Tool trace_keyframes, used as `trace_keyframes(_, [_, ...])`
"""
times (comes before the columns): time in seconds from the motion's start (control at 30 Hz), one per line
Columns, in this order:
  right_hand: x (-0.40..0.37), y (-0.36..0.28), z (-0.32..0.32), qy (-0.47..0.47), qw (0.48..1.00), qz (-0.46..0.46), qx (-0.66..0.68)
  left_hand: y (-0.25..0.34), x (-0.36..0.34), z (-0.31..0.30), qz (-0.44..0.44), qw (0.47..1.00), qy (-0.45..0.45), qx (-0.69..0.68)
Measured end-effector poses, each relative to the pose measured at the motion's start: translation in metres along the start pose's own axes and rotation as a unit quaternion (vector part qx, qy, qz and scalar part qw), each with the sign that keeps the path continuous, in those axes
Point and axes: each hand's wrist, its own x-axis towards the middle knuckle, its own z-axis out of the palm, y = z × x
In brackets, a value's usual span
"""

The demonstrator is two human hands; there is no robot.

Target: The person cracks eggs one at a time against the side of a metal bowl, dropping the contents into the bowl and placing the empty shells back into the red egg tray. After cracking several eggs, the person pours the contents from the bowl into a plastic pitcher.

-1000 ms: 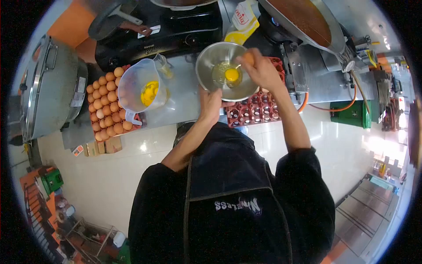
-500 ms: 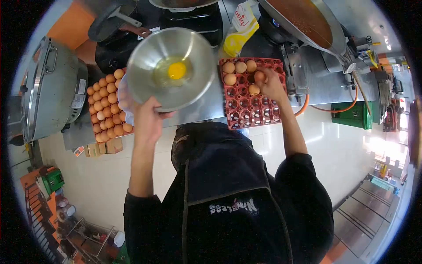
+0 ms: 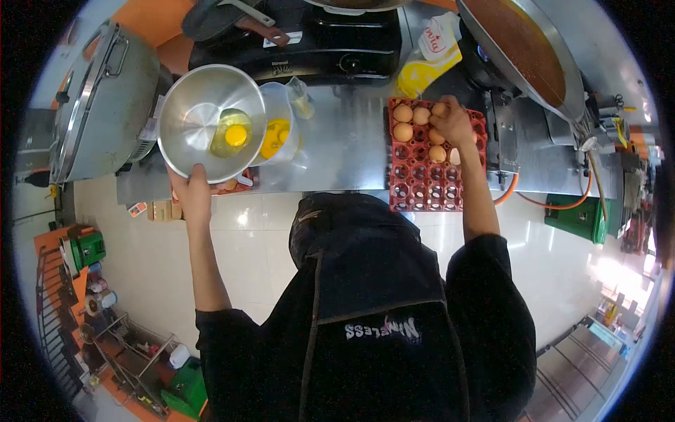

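While the left hand [image 3: 191, 193] grips the rim of the bowl [image 3: 193, 112], the bowl leans toward the jug [image 3: 280, 105] just beside it. One yolk [image 3: 235, 135] sits in the bowl, near the low edge. To do this well, I think the bowl should tip slowly, with its edge over the jug, so nothing spills on the table [image 3: 344, 148]. The right hand [image 3: 453, 123] lies on the eggs [image 3: 403, 131] in the red tray [image 3: 422, 193], fingers bent; I cannot tell if it holds one.
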Motion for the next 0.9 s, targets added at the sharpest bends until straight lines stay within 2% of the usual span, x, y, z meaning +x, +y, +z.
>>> trace_keyframes(0.07, [-0.009,-0.004,-0.008,0.095,0.993,-0.028,0.064,-0.001,0.002,0.001,0.026,0.999,-0.015,0.024])
trace_keyframes(0.1, [-0.016,-0.011,-0.015,0.092,0.993,-0.03,0.065,0.001,0.004,0.003,0.099,0.992,-0.032,0.072])
trace_keyframes(0.13, [-0.022,-0.018,-0.021,0.084,0.957,0.018,0.279,0.003,0.004,0.005,0.171,0.977,-0.051,0.12])
trace_keyframes(0.17, [-0.027,-0.022,-0.026,0.073,0.873,0.066,0.479,0.006,0.001,0.01,0.171,0.977,-0.051,0.12])
trace_keyframes(0.2, [-0.03,-0.023,-0.028,0.07,0.81,0.084,0.577,0.01,-0.003,0.016,0.193,0.971,-0.037,0.137])
trace_keyframes(0.23, [-0.034,-0.024,-0.032,0.072,0.809,0.085,0.577,0.014,-0.005,0.02,0.214,0.964,-0.024,0.154])
trace_keyframes(0.3, [-0.041,-0.023,-0.039,0.044,0.688,0.105,0.717,0.019,-0.007,0.023,0.206,0.964,-0.041,0.163])
trace_keyframes(0.33, [-0.045,-0.023,-0.041,0.048,0.688,0.106,0.717,0.021,-0.007,0.026,0.258,0.942,-0.03,0.215])
trace_keyframes(0.37, [-0.049,-0.023,-0.042,0.03,0.653,0.112,0.749,0.022,-0.007,0.028,0.308,0.914,-0.019,0.265])
trace_keyframes(0.4, [-0.052,-0.024,-0.042,0.013,0.617,0.116,0.779,0.02,-0.007,0.029,0.309,0.914,-0.021,0.263])
trace_keyframes(0.43, [-0.055,-0.026,-0.04,0.016,0.616,0.117,0.779,0.017,-0.008,0.029,0.318,0.908,-0.02,0.273])
trace_keyframes(0.5, [-0.061,-0.028,-0.033,0.046,0.668,0.184,0.719,0.016,-0.011,0.032,0.329,0.901,-0.023,0.28])
trace_keyframes(0.57, [-0.065,-0.031,-0.029,0.047,0.657,0.181,0.73,0.017,-0.017,0.036,0.278,0.93,-0.029,0.24])
trace_keyframes(0.6, [-0.068,-0.033,-0.028,0.043,0.658,0.19,0.727,0.009,-0.019,0.037,0.28,0.929,-0.033,0.239])
trace_keyframes(0.67, [-0.073,-0.032,-0.028,0.031,0.662,0.193,0.723,-0.015,-0.02,0.041,0.184,0.961,0.051,0.201])
trace_keyframes(0.7, [-0.075,-0.032,-0.029,0.037,0.661,0.195,0.724,-0.014,-0.022,0.044,0.186,0.961,0.045,0.2])
trace_keyframes(0.73, [-0.076,-0.033,-0.032,0.04,0.672,0.184,0.716,-0.011,-0.026,0.049,0.085,0.994,0.032,0.064])
trace_keyframes(0.77, [-0.077,-0.035,-0.034,0.042,0.683,0.173,0.708,-0.008,-0.03,0.057,-0.02,0.997,0.018,-0.073])
trace_keyframes(0.8, [-0.08,-0.048,-0.042,0.078,0.685,0.17,0.704,0.001,-0.037,0.069,-0.02,0.997,0.012,-0.074])
trace_keyframes(0.83, [-0.082,-0.054,-0.049,0.082,0.685,0.171,0.703,0.014,-0.049,0.087,-0.047,0.985,-0.021,-0.165])
trace_keyframes(0.87, [-0.083,-0.058,-0.054,0.077,0.734,0.128,0.663,0.023,-0.06,0.104,-0.075,0.963,-0.051,-0.255])
trace_keyframes(0.9, [-0.084,-0.062,-0.059,0.071,0.778,0.084,0.619,0.022,-0.068,0.123,-0.108,0.957,-0.081,-0.257])
